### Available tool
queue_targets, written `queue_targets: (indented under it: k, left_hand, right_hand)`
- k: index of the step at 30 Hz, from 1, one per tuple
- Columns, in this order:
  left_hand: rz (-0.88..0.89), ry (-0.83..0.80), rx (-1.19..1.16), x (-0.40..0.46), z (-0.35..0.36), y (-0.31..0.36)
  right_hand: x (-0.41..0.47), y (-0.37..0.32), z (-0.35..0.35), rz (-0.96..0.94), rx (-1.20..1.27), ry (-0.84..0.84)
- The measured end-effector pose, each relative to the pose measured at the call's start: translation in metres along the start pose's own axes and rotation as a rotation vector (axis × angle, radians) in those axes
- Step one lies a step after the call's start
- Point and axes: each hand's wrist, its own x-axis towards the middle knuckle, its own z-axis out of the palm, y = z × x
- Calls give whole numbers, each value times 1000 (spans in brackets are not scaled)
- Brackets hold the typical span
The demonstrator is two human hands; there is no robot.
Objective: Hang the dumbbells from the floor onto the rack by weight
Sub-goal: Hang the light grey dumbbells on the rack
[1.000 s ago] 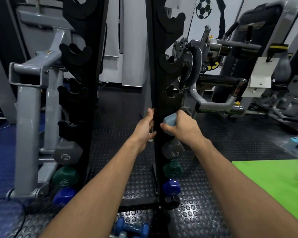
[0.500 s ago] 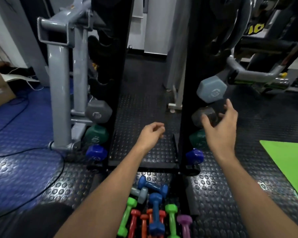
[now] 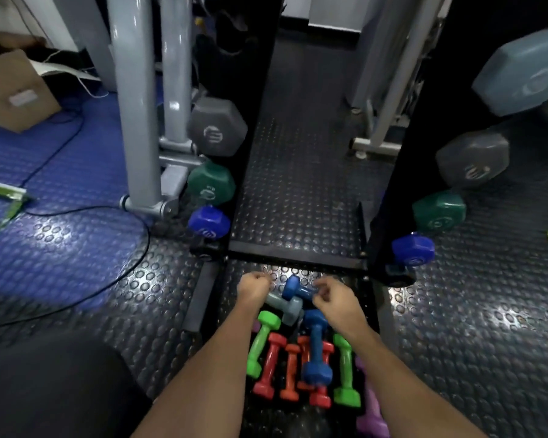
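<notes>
A pile of small dumbbells lies on the floor at the foot of the black rack (image 3: 298,256): a blue one (image 3: 298,289), a grey-blue one (image 3: 286,306), a longer blue one (image 3: 315,346), green ones (image 3: 263,344), red ones (image 3: 270,365), an orange one (image 3: 290,371) and a purple one (image 3: 372,415). My left hand (image 3: 254,287) hovers with loosely curled fingers, holding nothing, beside the grey-blue dumbbell. My right hand (image 3: 337,300) curls its fingers at the small blue dumbbell's handle; whether it grips is unclear. On the rack hang a light-blue (image 3: 525,74), a grey (image 3: 473,159), a green (image 3: 438,211) and a blue dumbbell (image 3: 413,249).
The left ends of the hung dumbbells show at the rack's left upright: grey (image 3: 217,128), green (image 3: 211,183), blue (image 3: 208,222). A grey machine frame (image 3: 136,121) stands at the left, with a black cable (image 3: 108,273) on the blue floor and a cardboard box (image 3: 13,90) behind.
Both hands have left the rack, where the light-blue dumbbell now hangs, and dropped to the floor pile. My view has tilted down and closer to the floor.
</notes>
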Motion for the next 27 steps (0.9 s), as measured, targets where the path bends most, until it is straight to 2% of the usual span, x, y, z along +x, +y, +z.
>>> queue_targets:
  k: [5,9,12,15,18,20,24,27]
  left_hand:
    - [-2,44,99,13,0,-23]
    - [4,128,189,36,-3,-28]
    - [7,199,345,60,-3,-31]
    - [-62,111,447,88,-3,-37]
    - [-143,0,411,112,-2,-46]
    - [-165,-11,363,123,-1,-50]
    - [-169,-51,303,121,-5,-38]
    - [-82,-79,324,110,-6,-23]
  right_hand:
    - [19,8,52,8,-95,-139]
    - [31,12,77,18,-149,-136]
    - [41,15,90,-1,-154,-92]
    - [52,18,96,-34,-157,-53]
    - [59,22,99,-59,-145,-23]
    - [62,23,101,-73,-147,-19]
    - [69,24,102,-74,-159,-48]
    - [75,20,99,-85,-166,-88]
